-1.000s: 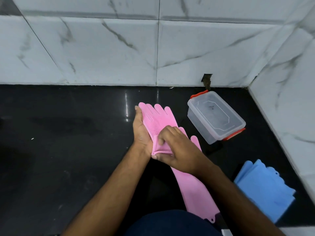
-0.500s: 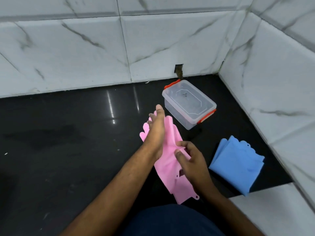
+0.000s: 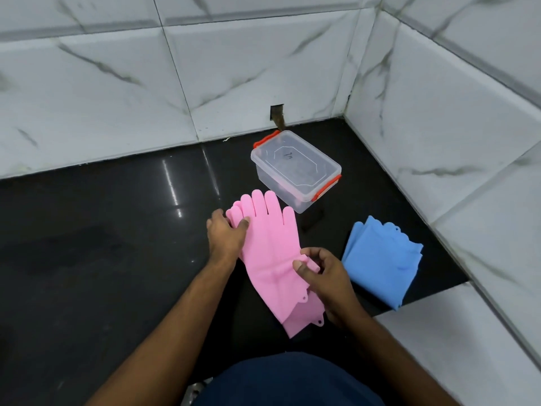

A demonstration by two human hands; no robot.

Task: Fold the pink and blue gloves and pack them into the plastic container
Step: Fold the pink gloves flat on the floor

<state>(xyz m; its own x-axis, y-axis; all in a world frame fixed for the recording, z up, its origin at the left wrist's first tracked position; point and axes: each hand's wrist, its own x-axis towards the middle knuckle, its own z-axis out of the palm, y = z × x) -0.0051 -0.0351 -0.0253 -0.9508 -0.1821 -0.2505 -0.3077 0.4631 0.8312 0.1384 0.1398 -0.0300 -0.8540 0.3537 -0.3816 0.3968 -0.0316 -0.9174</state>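
The pink gloves (image 3: 270,247) lie stacked flat on the black counter, fingers pointing away from me. My left hand (image 3: 225,234) rests on their left edge near the fingers, thumb pressing on the pink rubber. At the gloves' right edge, near the cuff, my right hand (image 3: 320,276) pinches a fold of pink rubber between thumb and fingers. The blue gloves (image 3: 383,257) sit folded in a pile to the right. The clear plastic container (image 3: 295,169), lid on with red clips, stands just beyond the pink fingertips.
The black counter (image 3: 102,244) stretches wide to the left. White marble-tile walls (image 3: 205,74) close the back and right side, meeting in a corner. A white ledge (image 3: 456,341) cuts in at the lower right. A small dark hole (image 3: 276,114) is in the back wall behind the container.
The pink gloves went from being bunched between both hands to lying flat and spread out. My left hand slid to their left edge, my right hand dropped toward the cuff. The view turned right.
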